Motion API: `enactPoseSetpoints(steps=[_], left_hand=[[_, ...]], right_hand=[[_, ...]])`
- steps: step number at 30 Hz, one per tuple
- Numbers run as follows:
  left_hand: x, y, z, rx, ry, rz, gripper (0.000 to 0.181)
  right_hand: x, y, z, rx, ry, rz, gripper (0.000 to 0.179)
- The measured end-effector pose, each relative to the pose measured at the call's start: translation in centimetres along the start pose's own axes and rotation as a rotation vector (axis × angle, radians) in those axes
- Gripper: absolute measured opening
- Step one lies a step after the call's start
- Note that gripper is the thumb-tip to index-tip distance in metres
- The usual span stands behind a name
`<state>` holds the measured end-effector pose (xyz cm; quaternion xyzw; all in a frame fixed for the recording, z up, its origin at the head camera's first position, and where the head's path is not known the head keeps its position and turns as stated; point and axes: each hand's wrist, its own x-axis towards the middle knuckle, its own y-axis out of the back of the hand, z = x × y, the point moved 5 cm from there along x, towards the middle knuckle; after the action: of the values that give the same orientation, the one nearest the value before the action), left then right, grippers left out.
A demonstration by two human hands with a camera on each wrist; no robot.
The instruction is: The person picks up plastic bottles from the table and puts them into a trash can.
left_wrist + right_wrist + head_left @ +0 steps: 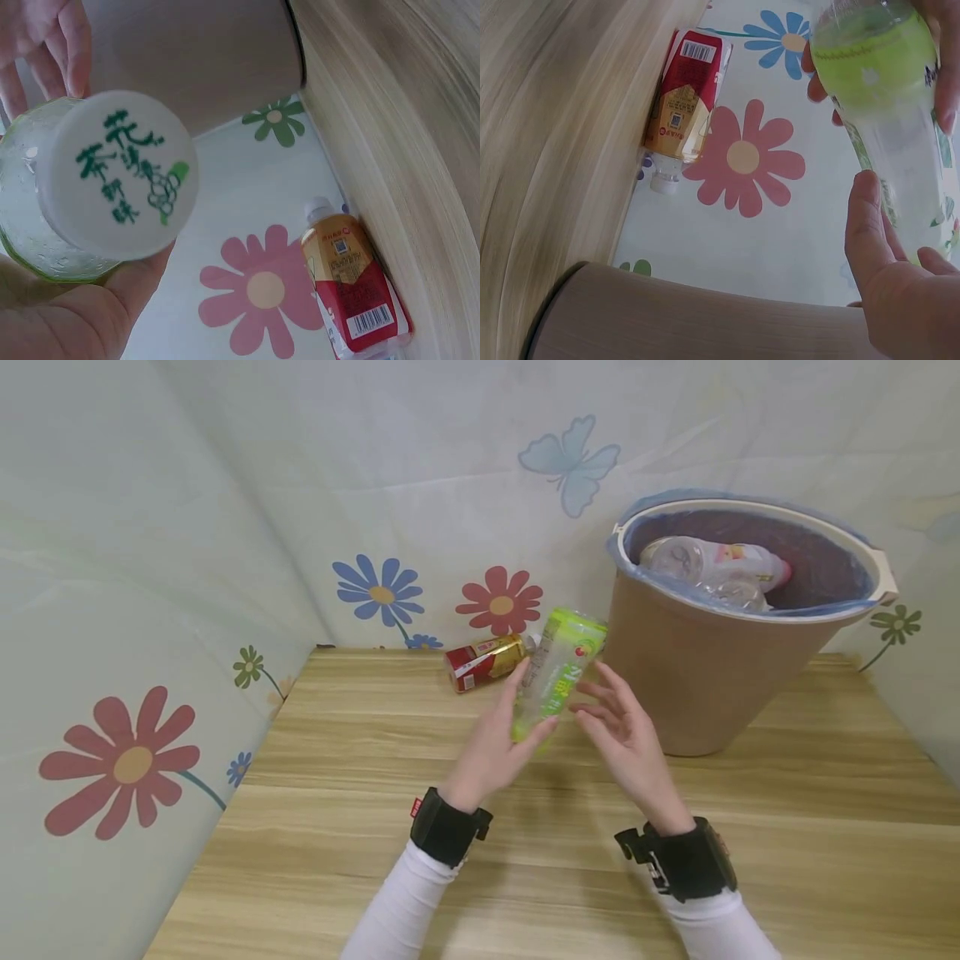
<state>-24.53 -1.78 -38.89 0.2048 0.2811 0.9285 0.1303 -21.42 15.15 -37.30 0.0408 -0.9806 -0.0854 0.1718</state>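
Note:
A clear plastic bottle [558, 672] with a green label is tilted over the wooden table. Gripping it from one side is my left hand [495, 743], thumb and fingers around it. Its white cap [120, 176], printed with green characters, faces the camera in the left wrist view. My right hand [626, 739] is at the bottle's other side, fingers loosely extended with the fingertips close to the plastic [907, 292]. A red and gold bottle [487, 662] with a white cap lies on its side behind, near the wall.
A brown bin [675, 677] lined with a blue bag [817, 560] stands at the back right, with several empty bottles [720, 564] inside. A flower-printed sheet [420, 460] hangs behind the wooden table [337, 827].

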Motion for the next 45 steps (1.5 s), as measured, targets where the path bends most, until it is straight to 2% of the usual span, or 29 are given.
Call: enactPoseSetpoints(steps=[5, 13, 17, 23, 28, 34, 45], left_hand=[[0.0, -0.4, 0.4, -0.005, -0.014, 0.003, 0.080], [-0.3, -1.0, 1.4, 0.061, -0.078, -0.023, 0.076], [-0.5, -0.9, 1.8, 0.059, -0.101, -0.024, 0.069], [-0.6, -0.5, 2.4, 0.040, -0.182, 0.023, 0.052], [-0.7, -0.3, 2.6, 0.023, -0.244, 0.068, 0.045], [-0.9, -0.1, 2.7, 0.007, -0.267, 0.107, 0.038], [-1.0, 0.3, 2.9, 0.007, -0.307, 0.143, 0.034]], right_hand=[[0.0, -0.3, 0.0, 0.013, -0.003, -0.016, 0.070], [-0.1, 0.1, 0.4, -0.065, -0.005, -0.007, 0.075], [0.0, 0.3, 0.5, -0.080, -0.025, -0.012, 0.077], [0.2, 0.5, 0.4, -0.051, -0.010, -0.013, 0.079], [0.3, 0.5, 0.7, -0.065, 0.010, -0.014, 0.085], [0.3, 0.4, 1.0, -0.129, 0.008, -0.001, 0.094], [0.2, 0.3, 1.0, -0.162, 0.001, 0.024, 0.092]])
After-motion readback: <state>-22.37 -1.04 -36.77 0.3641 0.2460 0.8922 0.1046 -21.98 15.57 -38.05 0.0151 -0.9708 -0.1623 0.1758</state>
